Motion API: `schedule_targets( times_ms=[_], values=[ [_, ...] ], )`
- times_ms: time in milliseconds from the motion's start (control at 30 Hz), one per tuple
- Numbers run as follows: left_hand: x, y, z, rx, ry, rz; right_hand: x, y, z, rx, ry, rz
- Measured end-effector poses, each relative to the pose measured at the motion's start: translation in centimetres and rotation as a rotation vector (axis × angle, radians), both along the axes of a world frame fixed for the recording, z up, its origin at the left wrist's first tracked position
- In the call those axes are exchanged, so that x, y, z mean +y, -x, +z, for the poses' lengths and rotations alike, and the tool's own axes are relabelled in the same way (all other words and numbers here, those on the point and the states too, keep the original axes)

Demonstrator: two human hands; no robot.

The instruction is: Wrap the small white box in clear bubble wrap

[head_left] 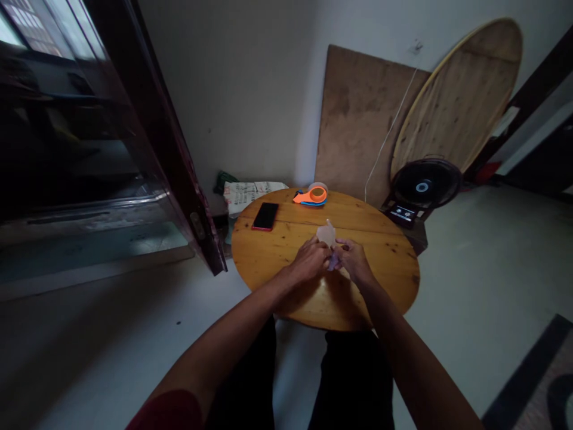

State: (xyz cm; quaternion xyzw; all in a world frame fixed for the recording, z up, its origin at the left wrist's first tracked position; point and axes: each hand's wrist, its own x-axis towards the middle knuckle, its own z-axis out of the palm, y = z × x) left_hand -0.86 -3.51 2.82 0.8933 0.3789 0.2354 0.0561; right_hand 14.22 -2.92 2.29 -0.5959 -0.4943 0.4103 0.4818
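Note:
Both hands meet over the near half of the round wooden table. Between them is a small, thin, pale white-and-purple piece, perhaps folded paper; its exact kind is unclear. My left hand is closed on its left side, fingers bent over it. From the right, my right hand pinches it, with a purple part showing below the fingertips. The fingers hide its middle. Beyond the hands lies an orange-and-blue tape dispenser near the far edge. A black phone with a red edge lies flat at the left.
A printed white sack sits behind the table's left edge. A brown board and a round wooden top lean on the wall. At the right stands a dark device with a round front. A dark-framed glass door is at left.

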Motion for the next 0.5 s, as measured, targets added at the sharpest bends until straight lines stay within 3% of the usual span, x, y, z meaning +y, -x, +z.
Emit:
schedule_targets(
  times_ms=[267,500],
  values=[
    [0.1,0.1,-0.9,-0.164,0.086,0.066,-1.3,-0.1,1.9,0.094,0.080,0.103],
    [0.4,1.2,-1.7,-0.450,0.253,0.022,-1.2,-0.1,2.4,-0.051,0.112,0.209]
  ],
)
